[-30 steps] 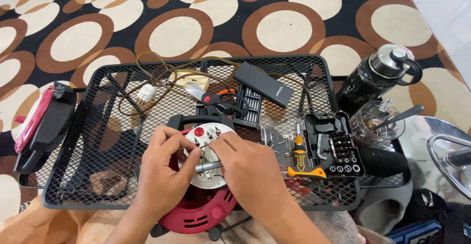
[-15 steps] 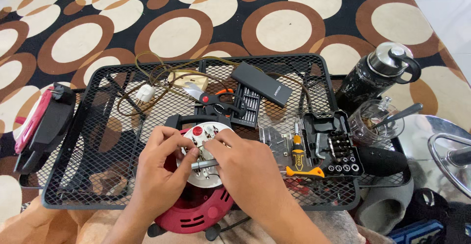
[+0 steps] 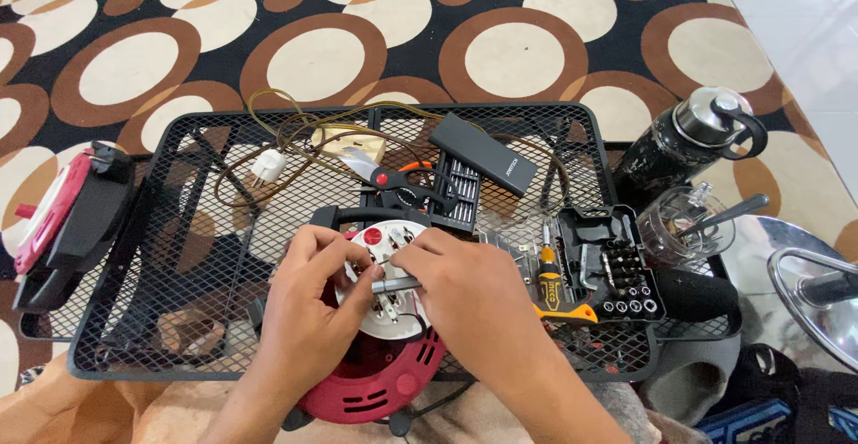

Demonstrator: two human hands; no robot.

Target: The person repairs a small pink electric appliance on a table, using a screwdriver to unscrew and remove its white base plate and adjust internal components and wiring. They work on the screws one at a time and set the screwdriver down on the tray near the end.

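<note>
1. left hand (image 3: 308, 314) curled over the left side of a white round faceplate (image 3: 386, 276), fingers pressed onto its edge; thumb tucked near the middle.
2. right hand (image 3: 469, 297) pinching a small silver screwdriver (image 3: 393, 284), lying nearly level across the faceplate; tip hidden between both hands.
3. faceplate sitting on top of a red cable reel (image 3: 375, 381), at the near edge of a black mesh table (image 3: 161, 230); reel partly below the table's edge.
4. further back on the mesh: black-and-red scissors (image 3: 407, 183), a slim dark bit case (image 3: 483, 154), a yellowish cord with a white plug (image 3: 268, 169).
5. just right of the right hand: an open black tool kit (image 3: 608, 261) with a yellow-handled driver (image 3: 547, 270).
6. off the table on the carpet: a dark bottle (image 3: 688, 145) to the right, a glass jug (image 3: 684, 222) near it.
</note>
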